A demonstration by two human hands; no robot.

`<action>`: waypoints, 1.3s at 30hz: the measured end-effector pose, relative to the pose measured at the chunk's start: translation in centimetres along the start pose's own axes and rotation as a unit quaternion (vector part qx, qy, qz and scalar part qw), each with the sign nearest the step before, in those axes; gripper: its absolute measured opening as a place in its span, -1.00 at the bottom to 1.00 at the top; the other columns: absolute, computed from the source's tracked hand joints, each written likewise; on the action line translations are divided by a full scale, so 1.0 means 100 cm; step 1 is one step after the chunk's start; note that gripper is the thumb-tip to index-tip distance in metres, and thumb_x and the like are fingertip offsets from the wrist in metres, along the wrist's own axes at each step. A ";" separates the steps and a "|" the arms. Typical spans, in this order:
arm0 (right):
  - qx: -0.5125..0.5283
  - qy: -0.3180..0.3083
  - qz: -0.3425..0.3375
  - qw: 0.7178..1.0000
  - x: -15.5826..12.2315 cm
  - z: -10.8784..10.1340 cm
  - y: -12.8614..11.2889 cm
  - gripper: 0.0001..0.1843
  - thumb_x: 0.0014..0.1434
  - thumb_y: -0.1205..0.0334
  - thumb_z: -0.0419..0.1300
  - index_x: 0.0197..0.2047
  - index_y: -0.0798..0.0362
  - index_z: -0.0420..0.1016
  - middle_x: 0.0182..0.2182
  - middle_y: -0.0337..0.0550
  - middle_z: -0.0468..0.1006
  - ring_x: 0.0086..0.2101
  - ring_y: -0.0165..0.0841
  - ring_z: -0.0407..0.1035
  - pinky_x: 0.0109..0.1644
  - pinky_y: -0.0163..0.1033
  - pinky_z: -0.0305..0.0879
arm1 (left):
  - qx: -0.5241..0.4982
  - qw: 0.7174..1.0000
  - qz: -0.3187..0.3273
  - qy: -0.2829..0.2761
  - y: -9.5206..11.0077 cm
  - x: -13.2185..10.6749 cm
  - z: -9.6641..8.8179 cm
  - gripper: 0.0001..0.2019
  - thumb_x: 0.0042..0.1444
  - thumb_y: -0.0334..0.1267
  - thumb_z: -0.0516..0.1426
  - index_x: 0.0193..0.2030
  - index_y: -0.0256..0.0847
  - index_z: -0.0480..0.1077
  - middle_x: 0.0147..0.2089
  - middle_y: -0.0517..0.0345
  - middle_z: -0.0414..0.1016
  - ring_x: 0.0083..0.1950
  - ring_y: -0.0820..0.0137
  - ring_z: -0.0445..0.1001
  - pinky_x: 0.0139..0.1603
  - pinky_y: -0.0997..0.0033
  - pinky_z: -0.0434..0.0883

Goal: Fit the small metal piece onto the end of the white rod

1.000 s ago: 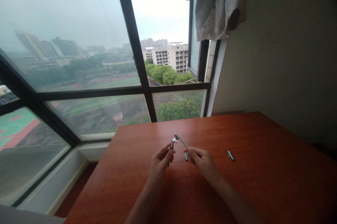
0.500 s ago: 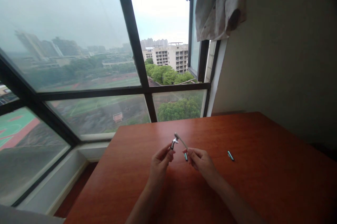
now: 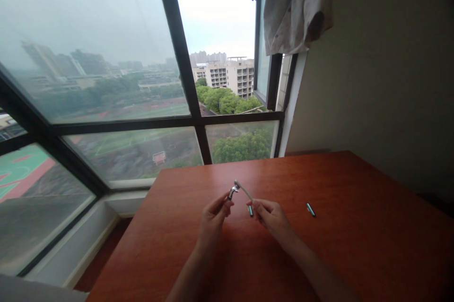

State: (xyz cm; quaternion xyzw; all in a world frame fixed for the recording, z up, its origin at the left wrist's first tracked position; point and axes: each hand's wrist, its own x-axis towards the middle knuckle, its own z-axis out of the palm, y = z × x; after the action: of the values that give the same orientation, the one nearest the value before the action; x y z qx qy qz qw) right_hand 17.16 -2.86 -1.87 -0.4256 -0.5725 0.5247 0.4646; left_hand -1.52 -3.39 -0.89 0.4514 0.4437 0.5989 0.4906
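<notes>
My left hand (image 3: 213, 217) pinches a small shiny silver piece with a dark lower end (image 3: 232, 192) between thumb and fingers, its curved silver tip pointing up and right. In my right hand (image 3: 269, 214) is a thin pale stick with a wider grey end (image 3: 244, 189), slanting up to the left. The grey end is at the silver tip; whether they touch I cannot tell. A short teal tube (image 3: 250, 211) shows just left of my right fingers and seems to lie on the table. Farther right lies another teal tube (image 3: 310, 210).
The brown wooden table (image 3: 283, 264) has its far edge near the windows. Dark window frames (image 3: 124, 127) run along the left and back, with one sash (image 3: 264, 37) swung out. A pale cloth (image 3: 294, 13) hangs at the upper right, beside a plain wall (image 3: 376, 80).
My left hand has shifted slightly left and the silver piece tilts a little more. My right hand and the pale stick stay almost where they were.
</notes>
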 end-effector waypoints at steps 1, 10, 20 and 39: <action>-0.026 0.004 -0.011 1.000 0.000 -0.003 -0.002 -0.41 0.18 -0.23 0.02 -0.34 0.18 0.54 -0.63 -0.28 0.27 -0.63 -0.49 0.08 -0.57 -0.36 -0.05 | 0.013 1.000 0.010 -0.004 0.001 0.000 -0.001 -0.65 -0.07 -0.17 0.32 -0.09 -0.18 0.57 -0.43 0.12 0.52 -0.46 0.46 0.29 -0.42 0.48 0.25; -0.303 0.008 -0.165 0.938 0.001 -0.035 -0.022 -0.55 0.30 0.00 -0.03 -0.28 0.09 0.59 -0.50 -0.15 0.50 -0.45 -0.34 0.33 -0.35 -0.30 0.17 | 0.194 0.967 0.126 -0.107 0.018 0.004 -0.004 -0.76 0.11 -0.20 0.19 -0.11 -0.12 0.59 -0.24 -0.02 0.54 -0.22 0.25 0.45 -0.20 0.37 0.34; -0.342 0.006 -0.181 0.922 0.003 -0.050 -0.019 -0.63 0.29 0.07 0.02 -0.21 0.06 0.60 -0.47 -0.12 0.54 -0.45 -0.35 0.36 -0.38 -0.31 0.18 | 0.159 0.978 0.117 -0.071 0.016 0.008 -0.011 -0.77 0.07 -0.20 0.22 -0.13 -0.14 0.58 -0.19 -0.01 0.56 -0.14 0.22 0.48 -0.14 0.36 0.37; -0.286 0.012 -0.166 0.944 0.001 -0.035 -0.021 -0.62 0.29 0.07 0.02 -0.23 0.12 0.60 -0.43 -0.13 0.56 -0.42 -0.33 0.39 -0.36 -0.30 0.19 | 0.093 0.992 0.064 -0.059 0.015 0.005 -0.008 -0.74 0.02 -0.20 0.26 -0.12 -0.14 0.58 -0.18 0.02 0.60 -0.21 0.27 0.48 -0.20 0.38 0.38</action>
State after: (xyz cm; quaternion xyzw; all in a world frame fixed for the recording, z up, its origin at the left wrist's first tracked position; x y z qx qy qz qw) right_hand 20.55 -2.21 0.31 -0.4458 -0.7556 0.2488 0.4104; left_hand -2.68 -3.14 0.47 0.5567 0.4380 0.5577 0.4328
